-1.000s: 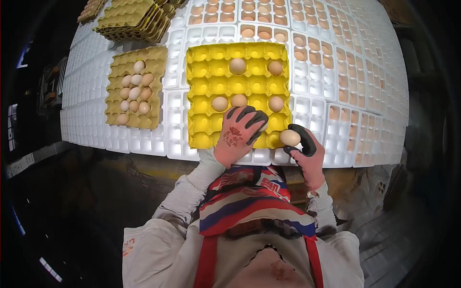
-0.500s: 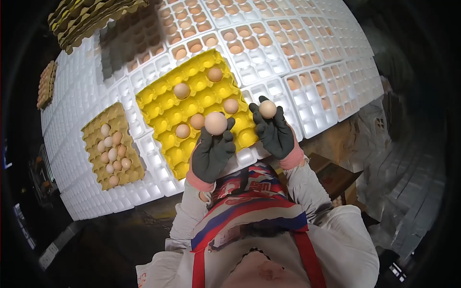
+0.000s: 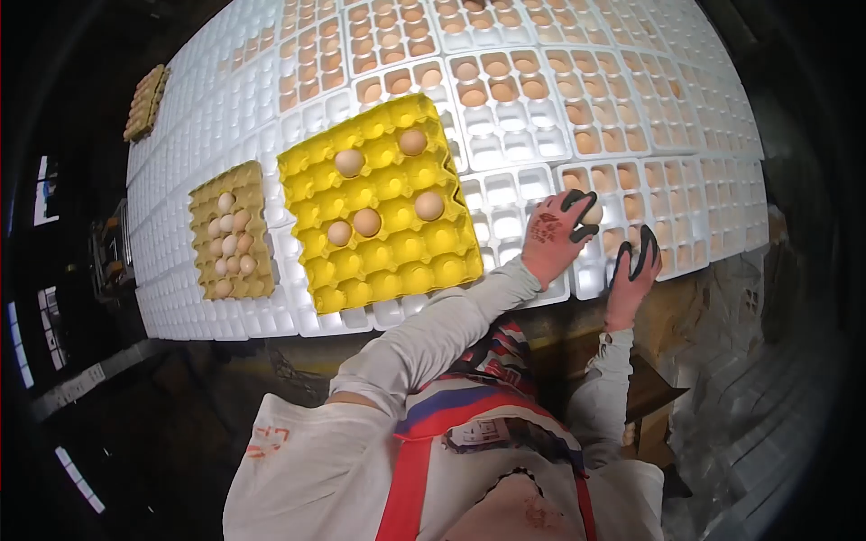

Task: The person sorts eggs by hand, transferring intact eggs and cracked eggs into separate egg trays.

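My left hand point(image 3: 557, 236), in a pink glove with dark fingertips, grips an egg point(image 3: 592, 214) over a white tray point(image 3: 591, 270) at the right. Just beside it, my right hand point(image 3: 636, 270) has its fingers bent down into the same tray, around an egg point(image 3: 634, 236) that is partly hidden. Left of my hands a yellow egg tray point(image 3: 388, 187) lies at a slant across the white trays, with several eggs standing apart in its cups.
A tan tray point(image 3: 206, 230) with several eggs lies at the left. Another filled tray point(image 3: 144, 104) sits at the far left edge. White trays with rows of eggs point(image 3: 505, 90) spread behind. An open cardboard box point(image 3: 654, 433) stands below the table's edge.
Both hands have moved right, from the yellow tray to a white tray, and turned from palms up to fingers down. The tan tray stack at the upper left has left the view.
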Action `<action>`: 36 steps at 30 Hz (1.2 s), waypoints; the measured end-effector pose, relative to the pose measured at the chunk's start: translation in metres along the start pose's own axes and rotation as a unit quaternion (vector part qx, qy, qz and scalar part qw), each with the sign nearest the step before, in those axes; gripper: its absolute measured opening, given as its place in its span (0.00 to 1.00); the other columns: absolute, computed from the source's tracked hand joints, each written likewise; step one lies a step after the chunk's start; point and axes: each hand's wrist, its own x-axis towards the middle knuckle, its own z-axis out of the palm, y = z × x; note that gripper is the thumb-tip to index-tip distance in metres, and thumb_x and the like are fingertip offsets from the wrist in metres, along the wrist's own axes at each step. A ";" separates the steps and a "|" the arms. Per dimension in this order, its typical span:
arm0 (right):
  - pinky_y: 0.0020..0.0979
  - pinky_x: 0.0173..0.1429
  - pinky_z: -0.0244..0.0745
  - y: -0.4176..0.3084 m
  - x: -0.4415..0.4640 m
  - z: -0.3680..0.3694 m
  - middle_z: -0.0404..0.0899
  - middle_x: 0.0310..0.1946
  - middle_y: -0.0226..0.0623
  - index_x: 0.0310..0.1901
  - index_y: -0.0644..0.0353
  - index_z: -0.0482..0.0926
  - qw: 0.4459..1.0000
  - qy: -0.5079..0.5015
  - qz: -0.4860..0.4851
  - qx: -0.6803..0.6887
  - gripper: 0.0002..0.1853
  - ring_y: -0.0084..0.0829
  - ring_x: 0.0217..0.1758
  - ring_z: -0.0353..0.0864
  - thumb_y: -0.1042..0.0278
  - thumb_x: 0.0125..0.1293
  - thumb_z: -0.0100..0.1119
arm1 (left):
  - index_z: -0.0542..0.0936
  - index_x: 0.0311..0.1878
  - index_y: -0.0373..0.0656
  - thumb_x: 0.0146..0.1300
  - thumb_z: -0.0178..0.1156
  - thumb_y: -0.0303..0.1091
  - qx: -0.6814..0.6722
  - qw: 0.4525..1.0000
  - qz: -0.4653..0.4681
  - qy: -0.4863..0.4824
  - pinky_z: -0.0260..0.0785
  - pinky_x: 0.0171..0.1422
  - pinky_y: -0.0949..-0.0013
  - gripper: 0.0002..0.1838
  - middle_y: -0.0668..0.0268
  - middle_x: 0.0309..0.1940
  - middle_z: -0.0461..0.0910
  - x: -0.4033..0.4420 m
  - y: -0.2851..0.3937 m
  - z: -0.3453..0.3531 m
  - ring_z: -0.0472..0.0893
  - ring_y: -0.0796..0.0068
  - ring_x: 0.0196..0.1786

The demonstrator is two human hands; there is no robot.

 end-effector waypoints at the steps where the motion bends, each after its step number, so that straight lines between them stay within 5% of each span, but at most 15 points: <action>1: 0.44 0.71 0.55 -0.010 -0.001 -0.008 0.64 0.63 0.53 0.62 0.68 0.68 0.999 -0.016 -0.002 0.036 0.25 0.50 0.67 0.61 0.73 0.64 0.58 | 0.75 0.59 0.47 0.54 0.65 0.35 0.089 0.994 -0.001 -0.061 0.65 0.60 0.58 0.26 0.57 0.54 0.74 0.001 -0.010 0.022 0.73 0.55 0.55; 3: 0.40 0.70 0.58 -0.020 -0.005 -0.013 0.64 0.64 0.51 0.62 0.70 0.68 0.997 -0.029 0.013 0.072 0.24 0.45 0.65 0.65 0.76 0.64 0.56 | 0.74 0.60 0.50 0.57 0.61 0.39 0.213 0.965 0.014 -0.154 0.62 0.61 0.57 0.25 0.57 0.58 0.71 0.004 -0.017 0.036 0.70 0.56 0.59; 6: 0.37 0.67 0.64 -0.050 0.006 -0.006 0.70 0.59 0.46 0.60 0.70 0.71 0.982 -0.058 -0.009 0.178 0.22 0.40 0.63 0.68 0.81 0.61 0.52 | 0.72 0.60 0.51 0.56 0.61 0.39 0.205 0.972 0.076 -0.086 0.61 0.61 0.54 0.27 0.59 0.61 0.67 -0.011 -0.009 0.017 0.67 0.57 0.61; 10: 0.34 0.61 0.69 -0.152 0.049 0.050 0.76 0.52 0.43 0.56 0.66 0.76 0.932 -0.231 -0.096 0.263 0.21 0.38 0.56 0.75 0.77 0.59 0.57 | 0.77 0.53 0.43 0.54 0.64 0.37 0.026 0.996 0.009 -0.089 0.66 0.59 0.55 0.22 0.56 0.51 0.75 -0.052 0.007 -0.071 0.74 0.53 0.53; 13: 0.42 0.68 0.60 -0.219 0.072 0.133 0.74 0.57 0.48 0.58 0.61 0.74 0.876 -0.327 -0.346 0.076 0.26 0.47 0.64 0.67 0.63 0.58 0.62 | 0.76 0.58 0.46 0.56 0.64 0.40 -0.016 0.994 -0.077 -0.070 0.66 0.59 0.58 0.25 0.59 0.47 0.77 -0.072 0.016 -0.126 0.75 0.55 0.53; 16: 0.43 0.67 0.59 -0.229 0.073 0.194 0.73 0.59 0.43 0.60 0.55 0.72 0.804 -0.299 -0.498 -0.124 0.27 0.46 0.66 0.66 0.66 0.57 0.61 | 0.76 0.57 0.44 0.55 0.64 0.38 0.019 0.995 -0.099 -0.001 0.66 0.58 0.57 0.25 0.59 0.45 0.78 -0.088 0.006 -0.178 0.76 0.56 0.50; 19: 0.44 0.67 0.59 -0.227 0.080 0.194 0.73 0.59 0.40 0.62 0.53 0.71 0.820 -0.374 -0.423 -0.091 0.30 0.45 0.67 0.65 0.69 0.54 0.62 | 0.76 0.56 0.41 0.53 0.65 0.32 0.113 0.978 -0.119 0.126 0.67 0.57 0.55 0.25 0.56 0.46 0.78 -0.108 -0.021 -0.247 0.75 0.51 0.49; 22: 0.45 0.67 0.58 -0.252 0.065 0.180 0.73 0.58 0.41 0.60 0.53 0.72 0.849 -0.307 -0.425 -0.067 0.30 0.46 0.67 0.64 0.67 0.52 0.63 | 0.75 0.57 0.38 0.54 0.63 0.27 0.164 0.947 -0.175 0.212 0.65 0.59 0.55 0.24 0.55 0.49 0.77 -0.126 -0.052 -0.300 0.74 0.51 0.52; 26: 0.47 0.67 0.59 -0.305 0.000 0.156 0.71 0.55 0.41 0.52 0.57 0.75 0.755 -0.421 -0.498 -0.074 0.28 0.45 0.64 0.65 0.58 0.49 0.70 | 0.76 0.58 0.41 0.55 0.62 0.29 0.170 0.951 -0.175 0.191 0.63 0.62 0.55 0.24 0.55 0.51 0.76 -0.112 -0.071 -0.324 0.72 0.51 0.55; 28: 0.46 0.66 0.59 -0.287 -0.025 0.165 0.72 0.54 0.41 0.50 0.58 0.75 0.756 -0.387 -0.512 -0.130 0.27 0.44 0.63 0.66 0.60 0.47 0.70 | 0.76 0.58 0.43 0.55 0.62 0.30 0.163 0.962 -0.149 0.158 0.62 0.63 0.55 0.24 0.57 0.53 0.75 -0.096 -0.076 -0.322 0.71 0.53 0.56; 36: 0.50 0.64 0.63 -0.275 -0.037 0.161 0.72 0.52 0.42 0.50 0.60 0.74 0.822 -0.369 -0.434 -0.007 0.28 0.49 0.59 0.68 0.66 0.45 0.71 | 0.72 0.63 0.48 0.54 0.65 0.39 0.227 0.972 -0.045 0.047 0.58 0.67 0.54 0.31 0.61 0.60 0.71 -0.019 -0.117 -0.306 0.67 0.56 0.63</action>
